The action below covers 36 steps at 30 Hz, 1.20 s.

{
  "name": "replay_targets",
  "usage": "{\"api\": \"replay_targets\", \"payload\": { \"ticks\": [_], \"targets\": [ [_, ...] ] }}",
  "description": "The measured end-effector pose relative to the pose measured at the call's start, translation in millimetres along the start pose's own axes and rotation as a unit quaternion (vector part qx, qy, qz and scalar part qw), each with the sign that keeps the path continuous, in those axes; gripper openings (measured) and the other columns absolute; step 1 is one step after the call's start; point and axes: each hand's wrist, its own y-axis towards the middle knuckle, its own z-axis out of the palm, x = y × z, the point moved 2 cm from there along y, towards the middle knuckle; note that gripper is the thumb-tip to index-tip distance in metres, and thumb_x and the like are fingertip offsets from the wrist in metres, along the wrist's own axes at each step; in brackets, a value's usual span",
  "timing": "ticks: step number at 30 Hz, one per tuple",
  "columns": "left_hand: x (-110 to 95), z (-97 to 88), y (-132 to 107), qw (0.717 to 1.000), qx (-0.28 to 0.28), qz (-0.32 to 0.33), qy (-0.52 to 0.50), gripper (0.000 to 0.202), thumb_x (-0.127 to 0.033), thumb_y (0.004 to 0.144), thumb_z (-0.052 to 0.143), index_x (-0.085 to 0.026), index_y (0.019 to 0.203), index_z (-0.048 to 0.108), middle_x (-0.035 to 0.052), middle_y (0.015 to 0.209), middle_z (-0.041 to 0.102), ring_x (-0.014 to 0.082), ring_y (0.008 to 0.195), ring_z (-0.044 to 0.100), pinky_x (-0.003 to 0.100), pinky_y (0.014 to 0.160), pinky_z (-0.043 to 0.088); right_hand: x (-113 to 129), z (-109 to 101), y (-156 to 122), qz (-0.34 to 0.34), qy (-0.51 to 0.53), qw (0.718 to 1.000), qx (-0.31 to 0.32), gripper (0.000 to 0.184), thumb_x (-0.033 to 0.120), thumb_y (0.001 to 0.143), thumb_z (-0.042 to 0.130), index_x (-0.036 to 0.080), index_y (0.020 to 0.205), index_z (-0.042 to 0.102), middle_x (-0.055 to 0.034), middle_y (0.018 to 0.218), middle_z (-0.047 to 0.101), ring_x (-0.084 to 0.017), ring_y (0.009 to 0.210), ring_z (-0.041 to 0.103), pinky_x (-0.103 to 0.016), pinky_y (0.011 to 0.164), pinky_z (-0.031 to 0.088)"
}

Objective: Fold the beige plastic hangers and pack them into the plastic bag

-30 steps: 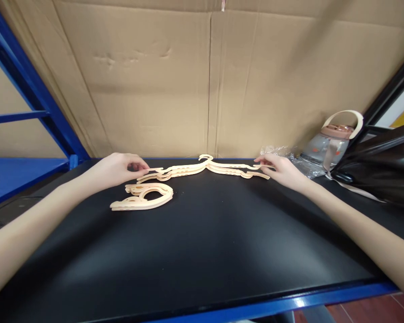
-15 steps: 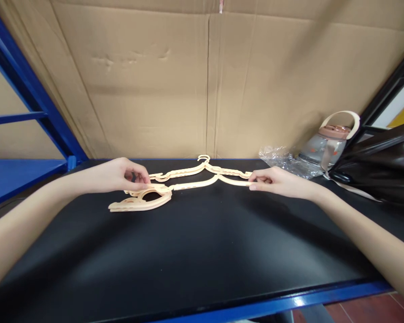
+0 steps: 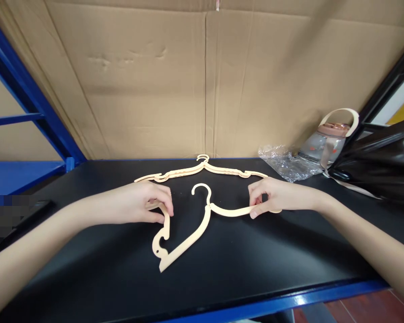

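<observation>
A cream folding clothes hanger (image 3: 191,236) is in front of me, bent at its joints, its hook pointing toward the back. My left hand (image 3: 150,202) pinches the folding end piece of its left arm, which is turned back over a round joint. With thumb and fingers my right hand (image 3: 264,197) grips the right arm, whose tip shows past the hand. Behind it, a cream hanger shape (image 3: 185,171) lies spread out with both arms extended; doubled edges and hooks show, but I cannot tell how many hangers are stacked there.
Both hangers are over a black tabletop (image 3: 222,269) with a blue front edge. At the back right are crumpled clear plastic (image 3: 286,163), a clear kettle-shaped bottle (image 3: 326,141) and a black bag (image 3: 387,161). Cardboard (image 3: 148,89) stands behind; a blue frame (image 3: 37,103) rises at left.
The front hanger has come toward me and its left arm has swung open, so its hook now shows. My left hand has moved right and nearer; my right hand has come slightly nearer.
</observation>
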Motion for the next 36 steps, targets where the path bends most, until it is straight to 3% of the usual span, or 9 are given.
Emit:
{"api": "replay_targets", "payload": {
  "ticks": [3, 6, 13, 16, 19, 22, 25, 29, 36],
  "targets": [
    [-9, 11.5, 2, 0.999, 0.028, 0.035, 0.018, 0.013, -0.024, 0.083, 0.06, -0.029, 0.087, 0.071, -0.0014, 0.092, 0.067, 0.0164, 0.093, 0.06, 0.024, 0.082, 0.045, 2, 2, -1, 0.012, -0.007, 1.0, 0.011, 0.034, 0.052, 0.079, 0.065, 0.02, 0.087, 0.072, 0.0002, 0.073, 0.063, -0.011, 0.063, 0.057, -0.022, 0.054, 0.04],
    [-17, 20.7, 4, 0.998, 0.004, 0.048, 0.049, 0.016, -0.02, 0.085, 0.056, -0.029, 0.093, 0.068, -0.0022, 0.098, 0.066, 0.0164, 0.098, 0.059, 0.024, 0.087, 0.043, 1, 4, 0, 0.033, -0.003, 0.999, 0.026, 0.034, 0.051, 0.078, 0.067, 0.02, 0.092, 0.068, 0.0038, 0.065, 0.061, -0.01, 0.055, 0.054, -0.021, 0.051, 0.038],
    [-32, 35.9, 7, 0.988, -0.048, 0.049, 0.137, 0.034, -0.012, 0.088, 0.038, -0.026, 0.11, 0.059, 0.003, 0.108, 0.062, 0.018, 0.089, 0.06, 0.029, 0.076, 0.045, -2, 7, 3, 0.018, -0.01, 0.999, 0.026, 0.033, 0.05, 0.077, 0.067, 0.019, 0.07, 0.058, 0.0041, 0.063, 0.058, -0.01, 0.057, 0.053, -0.021, 0.051, 0.036],
    [-37, 41.9, 10, 0.985, -0.079, 0.016, 0.155, 0.026, -0.029, 0.093, 0.04, -0.023, 0.111, 0.057, 0.0049, 0.099, 0.063, 0.0207, 0.085, 0.061, 0.031, 0.072, 0.045, -5, 8, 4, 0.025, -0.026, 0.999, 0.02, 0.033, 0.051, 0.079, 0.065, 0.019, 0.074, 0.058, 0.0034, 0.067, 0.059, -0.011, 0.061, 0.054, -0.022, 0.053, 0.037],
    [-41, 49.2, 13, 0.985, -0.094, 0.001, 0.147, 0.03, -0.044, 0.09, 0.05, -0.021, 0.109, 0.056, 0.0053, 0.096, 0.062, 0.0232, 0.086, 0.059, 0.033, 0.072, 0.046, -4, 8, 5, 0.026, -0.057, 0.998, 0.005, 0.034, 0.054, 0.077, 0.065, 0.021, 0.081, 0.06, 0.0014, 0.076, 0.061, -0.014, 0.069, 0.056, -0.024, 0.058, 0.038],
    [-40, 54.6, 14, 0.988, -0.113, -0.002, 0.102, 0.021, -0.03, 0.091, 0.049, -0.022, 0.11, 0.053, 0.0039, 0.102, 0.061, 0.021, 0.09, 0.058, 0.032, 0.075, 0.045, 4, 5, 3, 0.026, -0.124, 0.991, -0.043, 0.042, 0.058, 0.074, 0.065, 0.022, 0.094, 0.061, -0.0008, 0.086, 0.061, -0.017, 0.076, 0.056, -0.025, 0.063, 0.038],
    [-35, 56.9, 15, 0.992, -0.122, 0.001, 0.035, 0.024, -0.02, 0.088, 0.048, -0.024, 0.111, 0.052, 0.0019, 0.103, 0.06, 0.0174, 0.088, 0.058, 0.029, 0.075, 0.046, 16, 5, -2, 0.073, -0.188, 0.978, -0.047, 0.043, 0.06, 0.079, 0.059, 0.021, 0.098, 0.06, 0.0002, 0.072, 0.058, -0.017, 0.067, 0.055, -0.026, 0.059, 0.034],
    [-32, 56.0, 16, 0.995, -0.096, 0.007, -0.021, 0.034, -0.014, 0.082, 0.051, -0.025, 0.115, 0.054, 0.0005, 0.096, 0.06, 0.0161, 0.086, 0.057, 0.027, 0.075, 0.046, 30, 7, -8, 0.131, -0.216, 0.967, -0.017, 0.036, 0.054, 0.085, 0.055, 0.02, 0.094, 0.06, 0.0017, 0.06, 0.056, -0.018, 0.059, 0.054, -0.026, 0.055, 0.029],
    [-42, 51.4, 14, 0.996, -0.052, 0.065, -0.013, 0.039, -0.003, 0.074, 0.051, -0.025, 0.105, 0.062, -0.0021, 0.094, 0.061, 0.016, 0.09, 0.055, 0.026, 0.079, 0.04, 28, 7, -6, 0.099, -0.217, 0.97, -0.036, 0.032, 0.05, 0.082, 0.061, 0.021, 0.07, 0.057, 0.0039, 0.061, 0.058, -0.013, 0.058, 0.053, -0.024, 0.055, 0.028]
  ]
}}
